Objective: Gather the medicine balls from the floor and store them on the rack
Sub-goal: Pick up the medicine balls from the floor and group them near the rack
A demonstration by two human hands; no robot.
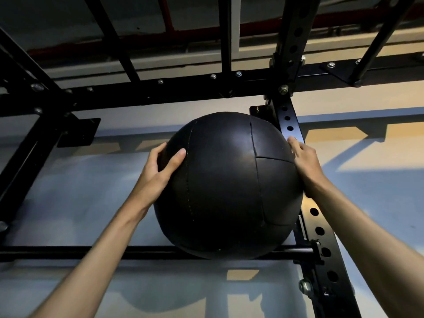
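Wall point(378, 180) ahead of me: pale blue-grey, with hard-edged bars of shadow and warm orange light patches to the right. Ceiling point(57, 21) far above is dim grey. Dark red pipe point(137, 39) runs across it, left to right.

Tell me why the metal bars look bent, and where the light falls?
Head view: the wide-angle lens bows the rack beams near the edges; warm light patches and hard frame shadows cross the wall behind; a soft sheen lies on the black medicine ball, held between the left hand and the right hand.
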